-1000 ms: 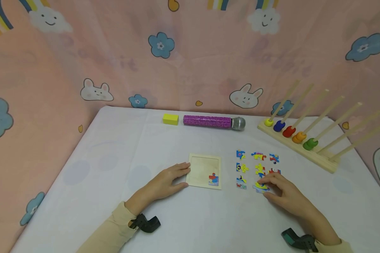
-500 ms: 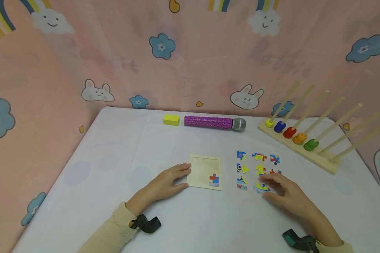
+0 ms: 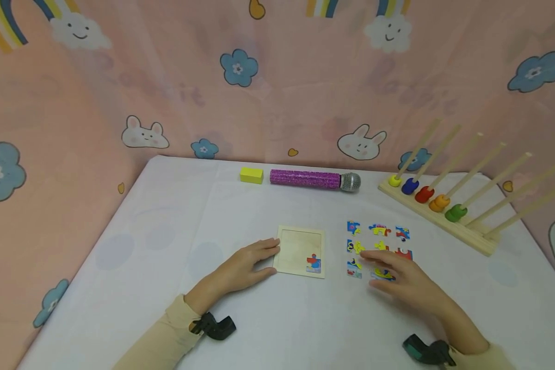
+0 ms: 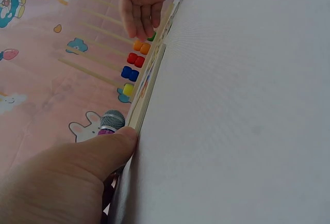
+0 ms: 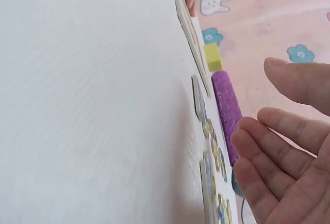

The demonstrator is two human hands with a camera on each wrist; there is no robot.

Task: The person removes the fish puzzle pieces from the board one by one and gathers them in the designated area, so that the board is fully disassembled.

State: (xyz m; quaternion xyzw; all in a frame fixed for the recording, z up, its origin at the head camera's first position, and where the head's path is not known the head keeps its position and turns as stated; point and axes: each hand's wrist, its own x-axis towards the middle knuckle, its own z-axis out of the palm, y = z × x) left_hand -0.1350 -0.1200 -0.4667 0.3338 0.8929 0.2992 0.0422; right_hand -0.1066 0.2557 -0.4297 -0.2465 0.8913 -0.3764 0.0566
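Observation:
My left hand [image 3: 242, 267] lies flat-fingered at the left edge of a square wooden puzzle tray [image 3: 292, 252], touching its frame. In the left wrist view the thumb [image 4: 105, 152] meets the tray's edge. One red and blue jigsaw piece [image 3: 313, 264] lies in the tray's lower right corner. To the right, several colourful jigsaw pieces [image 3: 354, 269] are laid out in rows on the cloth. My right hand [image 3: 409, 282] hovers over the lower rows, fingers spread and holding nothing, partly covering a yellow and blue piece [image 3: 383, 275]. The right wrist view shows its bare palm and loosely bent fingers [image 5: 281, 157].
At the back of the white-covered table [image 3: 166, 288] lie a yellow block [image 3: 252, 175] and a purple glittery microphone [image 3: 305, 178]. A wooden bead rack [image 3: 444, 218] with upright pegs and coloured beads stands at the back right, before a pink patterned backdrop [image 3: 277, 92].
My right hand has shifted left and slightly up, away from the bottom middle piece, its fingers spreading and empty. The left hand stays at the tray, and the one piece in it has not moved.

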